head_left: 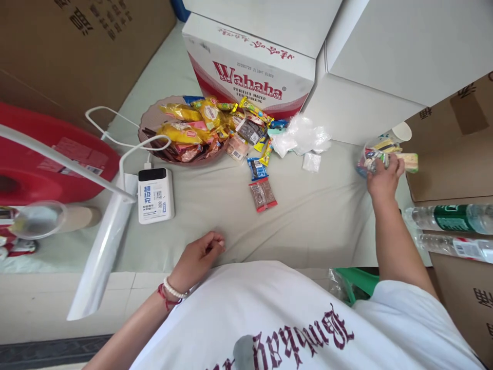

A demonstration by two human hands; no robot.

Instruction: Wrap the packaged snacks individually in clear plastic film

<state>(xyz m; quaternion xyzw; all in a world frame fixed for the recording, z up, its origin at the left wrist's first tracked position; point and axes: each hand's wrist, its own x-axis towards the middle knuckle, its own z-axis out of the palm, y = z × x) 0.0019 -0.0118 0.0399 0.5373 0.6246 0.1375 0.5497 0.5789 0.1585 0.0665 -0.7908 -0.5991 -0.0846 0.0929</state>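
Note:
My right hand (383, 177) reaches to the far right of the grey cloth and grips a clear bag of small packets (375, 154), with a beige packet (410, 162) sticking out beside my fingers. My left hand (198, 259) rests near the front edge of the cloth with its fingers curled in, nothing visible in them. A brown glass bowl (154, 121) heaped with yellow and red snack packets stands at the back. Two loose packets, a blue one (257, 168) and a dark red one (263, 195), lie in front of it.
A white power bank (155, 195) with a white cable lies left of centre. A Wahaha water carton (250, 67) and white boxes stand behind. Crumpled clear wrappers (304, 136) lie by the bowl. Water bottles (450, 218) lie at right. A red tub (54, 159) sits at left.

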